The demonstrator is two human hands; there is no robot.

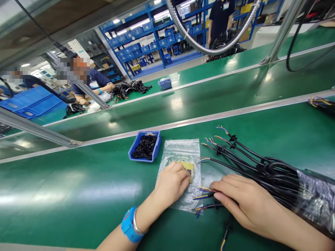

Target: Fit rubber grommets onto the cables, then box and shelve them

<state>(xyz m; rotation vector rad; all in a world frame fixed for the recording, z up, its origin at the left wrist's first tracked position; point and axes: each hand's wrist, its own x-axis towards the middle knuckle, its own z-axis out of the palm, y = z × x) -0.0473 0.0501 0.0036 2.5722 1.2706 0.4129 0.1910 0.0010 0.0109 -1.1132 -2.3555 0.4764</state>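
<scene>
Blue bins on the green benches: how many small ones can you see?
2: one blue bin of black parts beside the left hand, another blue bin on the far bench. Others may be hidden.

The left hand [171, 183] covers part of the yellow card [188, 170]; the cable bundle [282, 177] beyond the right hand [243, 202] runs off the edge.

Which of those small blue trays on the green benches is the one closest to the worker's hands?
The blue tray filled with small black parts, just beyond the left hand and beside the clear plastic bag. The other blue tray sits far off on the next bench.
</scene>
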